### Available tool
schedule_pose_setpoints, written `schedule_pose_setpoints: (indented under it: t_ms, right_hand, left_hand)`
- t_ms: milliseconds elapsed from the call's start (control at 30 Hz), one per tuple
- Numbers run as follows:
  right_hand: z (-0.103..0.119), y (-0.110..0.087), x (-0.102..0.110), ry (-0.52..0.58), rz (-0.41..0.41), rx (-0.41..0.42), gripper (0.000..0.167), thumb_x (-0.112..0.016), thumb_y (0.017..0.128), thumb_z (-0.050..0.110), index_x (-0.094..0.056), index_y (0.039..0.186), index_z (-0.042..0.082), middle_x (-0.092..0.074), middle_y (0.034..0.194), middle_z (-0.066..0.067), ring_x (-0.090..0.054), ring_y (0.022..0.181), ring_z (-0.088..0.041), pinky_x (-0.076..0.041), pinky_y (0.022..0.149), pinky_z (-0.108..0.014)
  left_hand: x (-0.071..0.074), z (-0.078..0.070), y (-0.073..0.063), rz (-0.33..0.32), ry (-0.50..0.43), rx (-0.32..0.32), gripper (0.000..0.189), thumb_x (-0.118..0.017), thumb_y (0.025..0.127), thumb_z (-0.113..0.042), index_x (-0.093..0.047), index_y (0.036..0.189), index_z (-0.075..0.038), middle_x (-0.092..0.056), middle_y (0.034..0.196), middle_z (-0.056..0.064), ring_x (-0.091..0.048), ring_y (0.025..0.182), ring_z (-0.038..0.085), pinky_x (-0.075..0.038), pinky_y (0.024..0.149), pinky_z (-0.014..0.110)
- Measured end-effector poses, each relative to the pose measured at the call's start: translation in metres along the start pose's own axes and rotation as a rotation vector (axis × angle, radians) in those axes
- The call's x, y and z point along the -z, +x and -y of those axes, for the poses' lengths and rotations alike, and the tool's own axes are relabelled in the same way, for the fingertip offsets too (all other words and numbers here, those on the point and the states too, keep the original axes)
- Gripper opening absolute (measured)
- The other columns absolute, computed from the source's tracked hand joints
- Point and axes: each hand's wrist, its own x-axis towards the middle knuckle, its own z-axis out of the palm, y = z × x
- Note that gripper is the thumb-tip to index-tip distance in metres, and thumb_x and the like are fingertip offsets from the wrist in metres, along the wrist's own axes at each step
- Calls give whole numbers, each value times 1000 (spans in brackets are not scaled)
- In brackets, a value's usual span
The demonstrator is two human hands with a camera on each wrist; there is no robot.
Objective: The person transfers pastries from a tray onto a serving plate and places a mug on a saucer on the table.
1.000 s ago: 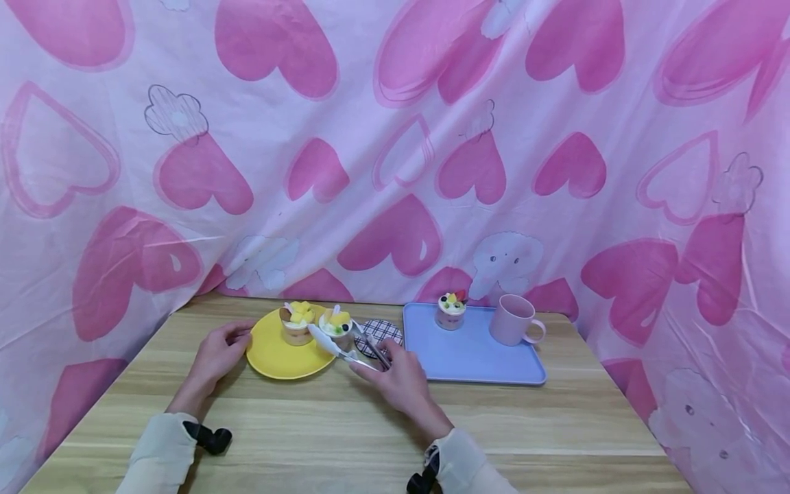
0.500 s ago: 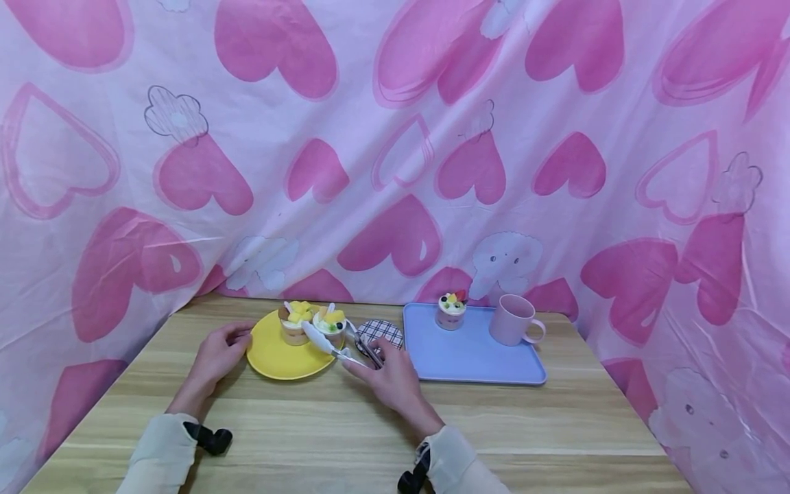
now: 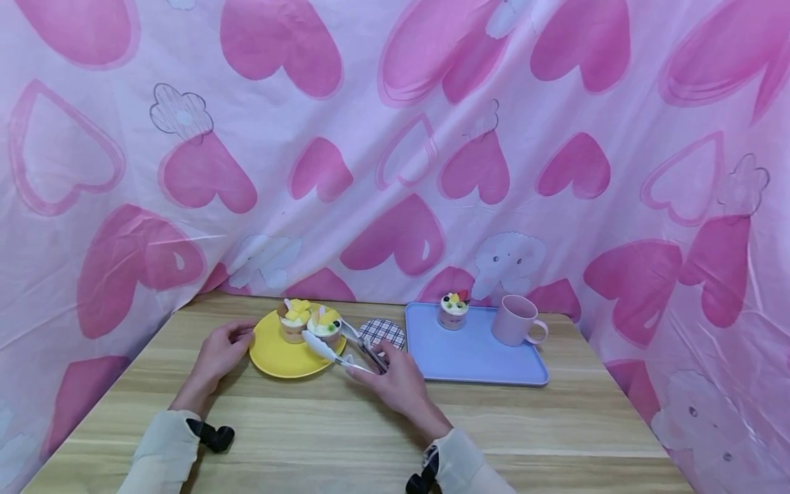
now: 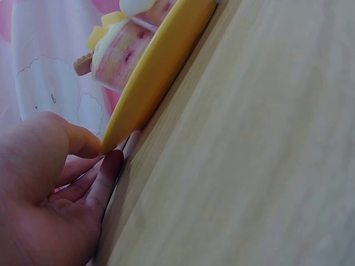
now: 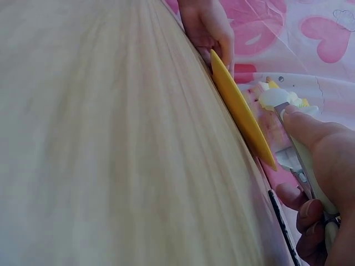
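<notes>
My left hand (image 3: 221,351) pinches the left rim of a round yellow plate (image 3: 280,362) between thumb and fingers; the left wrist view shows the rim (image 4: 116,130) between them. My right hand (image 3: 401,383) holds metal tongs with white tips (image 3: 321,348). The tongs' tips stand on either side of a dessert cup (image 3: 325,321) topped with yellow fruit and a blueberry, at the plate's right side. Right beside it, to the left, another dessert cup (image 3: 293,333) with yellow fruit and a brown biscuit stands upright on the plate.
A blue tray (image 3: 475,360) lies to the right, bearing a third dessert cup (image 3: 452,317) and a pink mug (image 3: 513,322). Between plate and tray is a round checked coaster (image 3: 385,333). A heart-patterned curtain (image 3: 395,158) hangs behind the wooden table (image 3: 308,432).
My right hand has moved the tongs and the dessert cup leftward, closer to the other cup on the plate. My left hand has stayed at the plate's rim.
</notes>
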Motion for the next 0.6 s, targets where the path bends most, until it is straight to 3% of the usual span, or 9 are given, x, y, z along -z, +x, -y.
schedule_pose_setpoints:
  t_ms: [67,133,300,400,600]
  right_hand:
    - [-2,-3,3,-11,8,2,64,-81,79,78,-69,112,24,-59,79,7,-52,71,-11,-42,59,-26]
    - [-4,-5,6,-22,12,6,63,-81,80,77,-69,110,23,-58,79,7,-52,70,-10,-41,58,-26]
    - [-7,-13,14,-65,21,8,67,-79,79,80,-70,113,24,-58,77,8,-52,69,-10,-41,58,-26]
    - [-9,-17,18,-96,22,8,69,-78,78,82,-70,115,25,-57,74,9,-52,68,-9,-41,58,-25]
    - [-14,-25,25,-106,33,29,62,-80,80,78,-71,115,27,-56,71,12,-50,66,-7,-39,56,-25]
  left_hand:
    - [0,-1,0,4,-7,8,46,-56,111,-18,-58,150,4,-63,145,29,-62,130,41,-56,109,54]
    - [0,-1,0,3,-5,3,45,-56,111,-18,-58,150,4,-64,144,29,-63,130,41,-58,107,50]
    - [1,-1,0,-12,9,-30,44,-58,109,-17,-61,147,5,-67,140,29,-65,127,40,-55,92,25]
    - [1,0,0,-12,11,-32,44,-58,109,-18,-61,147,5,-67,140,29,-65,127,39,-51,88,17]
    - [0,1,0,-14,12,-26,44,-57,109,-17,-62,146,5,-68,139,28,-65,126,38,-50,86,16]
